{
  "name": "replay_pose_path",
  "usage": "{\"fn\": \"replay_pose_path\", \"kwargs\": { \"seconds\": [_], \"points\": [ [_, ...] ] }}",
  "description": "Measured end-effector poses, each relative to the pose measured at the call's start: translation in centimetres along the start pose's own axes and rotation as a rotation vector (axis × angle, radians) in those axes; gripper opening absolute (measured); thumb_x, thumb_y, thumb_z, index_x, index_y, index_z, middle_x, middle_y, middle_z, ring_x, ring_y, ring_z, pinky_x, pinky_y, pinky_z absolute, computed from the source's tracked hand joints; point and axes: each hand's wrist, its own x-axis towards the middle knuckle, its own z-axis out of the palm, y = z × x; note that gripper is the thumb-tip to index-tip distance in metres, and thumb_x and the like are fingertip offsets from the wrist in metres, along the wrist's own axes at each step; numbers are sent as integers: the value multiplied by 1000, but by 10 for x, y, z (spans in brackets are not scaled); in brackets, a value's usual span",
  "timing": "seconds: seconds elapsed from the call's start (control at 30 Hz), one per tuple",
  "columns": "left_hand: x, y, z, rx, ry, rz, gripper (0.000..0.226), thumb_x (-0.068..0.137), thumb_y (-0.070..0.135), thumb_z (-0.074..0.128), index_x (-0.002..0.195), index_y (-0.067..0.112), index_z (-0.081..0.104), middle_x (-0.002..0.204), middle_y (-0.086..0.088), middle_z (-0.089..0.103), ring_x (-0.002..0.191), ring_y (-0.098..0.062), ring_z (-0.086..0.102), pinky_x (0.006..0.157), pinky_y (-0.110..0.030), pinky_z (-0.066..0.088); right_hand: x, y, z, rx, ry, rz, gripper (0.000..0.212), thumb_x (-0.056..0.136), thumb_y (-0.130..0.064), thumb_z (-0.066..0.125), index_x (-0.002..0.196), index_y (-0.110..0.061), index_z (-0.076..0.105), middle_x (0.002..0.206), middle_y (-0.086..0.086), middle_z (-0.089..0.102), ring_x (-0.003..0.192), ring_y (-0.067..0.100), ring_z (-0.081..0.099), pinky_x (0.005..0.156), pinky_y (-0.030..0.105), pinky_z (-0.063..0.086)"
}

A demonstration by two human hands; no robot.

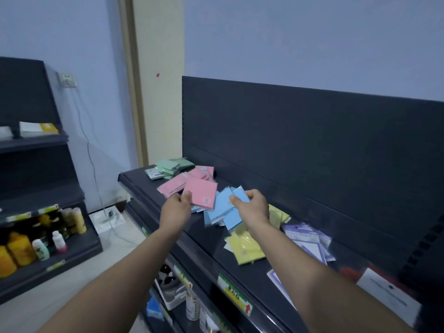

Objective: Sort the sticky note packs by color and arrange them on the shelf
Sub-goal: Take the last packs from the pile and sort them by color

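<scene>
With our left hand point(179, 203) pinching a pink pack point(201, 193) and our right hand point(252, 204) gripping a blue pack point(241, 197) above the blue pile point(217, 212), we are mid-sort on the shelf point(240, 267); next, pink probably joins the pink pile point(177, 185) just left.

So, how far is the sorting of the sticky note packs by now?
Mostly grouped already: green packs, pink pile, yellow packs and purple packs each lie together on the shelf. In hand: the left hand pinches a pink pack, and the right hand holds a blue pack over the blue pile. Left: the groups lie loose and fanned, so neat arranging remains.
</scene>
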Motion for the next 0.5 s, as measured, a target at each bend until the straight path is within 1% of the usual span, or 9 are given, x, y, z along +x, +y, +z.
{"fn": "replay_pose_path", "kwargs": {
  "seconds": [0.1, 0.17, 0.27, 0.33, 0.4, 0.5],
  "points": [
    [32, -5, 5, 13, -5, -38, 42, 100, 42, 36, 90, 6, 55, 96, -17, 63, 89, -33, 58, 70, -34, 39, 27, -3, 12, -35, -25, -6, 27, 83, -33, 71, 98, -18, 53, 99, 0, 63, 85, 21, 64, 75, 37, 54],
    [48, -10, 7, 16, -7, -55, 40, 99, 41, 38, 84, 7, 53, 92, -16, 63, 85, -32, 58, 67, -33, 40, 41, -5, 20, -74, -33, -12, 26, 83, -32, 70, 95, -18, 53, 94, -2, 62, 83, 21, 63, 74, 34, 52],
    [67, -18, 7, 42, -10, -90, 40, 99, 40, 39, 76, 9, 50, 84, -12, 58, 79, -28, 54, 64, -32, 36, 60, -4, 35, -121, -61, -1, 26, 83, -34, 71, 95, -18, 53, 89, -4, 61, 79, 20, 62, 71, 31, 49],
    [81, -25, 8, 58, -19, -119, 40, 99, 41, 41, 78, 8, 51, 83, -11, 58, 78, -28, 53, 63, -32, 35, 71, -1, 45, -141, -83, 14, 27, 82, -34, 71, 95, -19, 53, 89, -4, 60, 79, 19, 62, 70, 30, 49],
    [97, -33, 8, 63, -27, -145, 40, 99, 41, 42, 84, 6, 55, 87, -12, 60, 79, -29, 56, 62, -32, 38, 83, 0, 57, -160, -106, 34, 26, 82, -34, 71, 92, -20, 53, 89, -4, 60, 82, 21, 63, 72, 31, 50],
    [121, -41, 7, 51, -43, -156, 40, 98, 40, 45, 87, 4, 57, 88, -13, 62, 78, -29, 57, 63, -32, 39, 100, 2, 73, -225, -135, 59, 24, 80, -32, 72, 83, -21, 52, 88, -2, 64, 85, 23, 65, 75, 33, 51]
  ]
}}
